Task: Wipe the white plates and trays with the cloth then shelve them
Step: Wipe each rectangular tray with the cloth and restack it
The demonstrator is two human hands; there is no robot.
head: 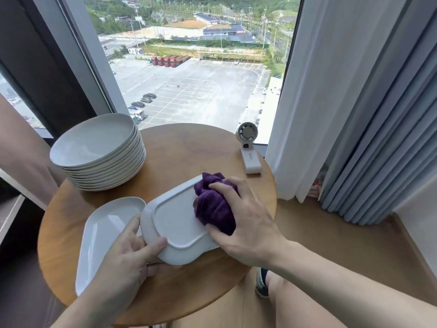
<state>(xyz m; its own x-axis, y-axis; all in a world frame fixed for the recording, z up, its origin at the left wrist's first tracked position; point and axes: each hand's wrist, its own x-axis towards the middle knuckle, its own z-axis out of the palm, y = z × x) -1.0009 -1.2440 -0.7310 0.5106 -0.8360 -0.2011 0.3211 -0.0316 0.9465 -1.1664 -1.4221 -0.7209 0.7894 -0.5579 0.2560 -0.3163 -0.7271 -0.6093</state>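
Observation:
A white rectangular tray (173, 223) is held upside down, tilted above the round wooden table (189, 147). My left hand (132, 254) grips its near left edge, thumb on the underside. My right hand (243, 216) holds a bunched purple cloth (212, 207) and presses it against the tray's right part. A second white tray (101, 233) lies face up on the table at the left, partly under the held tray. A tall stack of several white plates (97, 150) stands at the table's back left.
A small white desk fan (247, 147) stands at the table's back right edge. A large window fills the back, with grey curtains (354, 114) at the right. My knee and a shoe (262, 282) show below the table's right side.

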